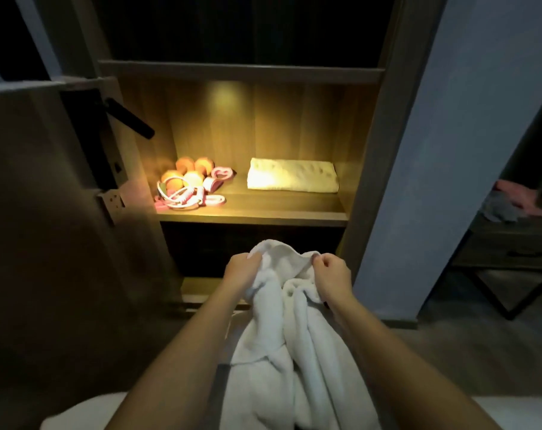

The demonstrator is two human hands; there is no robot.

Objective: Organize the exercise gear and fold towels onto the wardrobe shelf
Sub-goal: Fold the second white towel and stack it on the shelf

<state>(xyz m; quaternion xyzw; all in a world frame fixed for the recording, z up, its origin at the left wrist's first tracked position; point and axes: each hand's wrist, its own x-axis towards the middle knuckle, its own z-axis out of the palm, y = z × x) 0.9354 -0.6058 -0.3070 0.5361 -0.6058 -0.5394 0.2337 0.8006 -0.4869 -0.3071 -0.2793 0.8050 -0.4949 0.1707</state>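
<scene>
Both hands up front: left hand [243, 270] and right hand [333, 276] each curled round the top edge of a white towel [282, 336], rest hanging down btwn the arms. Lit shelf [251, 214] behind has a folded towel [292, 175] on the right, pink exercise gear [190, 186] on the left. No readable writing. Dim room, wood floor.

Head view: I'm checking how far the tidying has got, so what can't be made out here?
All in the head view:
the white towel: bunched between the left hand and right hand, lower end cut off by the bottom edge.
the exercise gear: tangled and washed out by shelf-light glare; single pieces unclear.
the compartment under the lit shelf: too dark, partly behind the towel.
the cloths on the side table: dim and blurred.
</scene>
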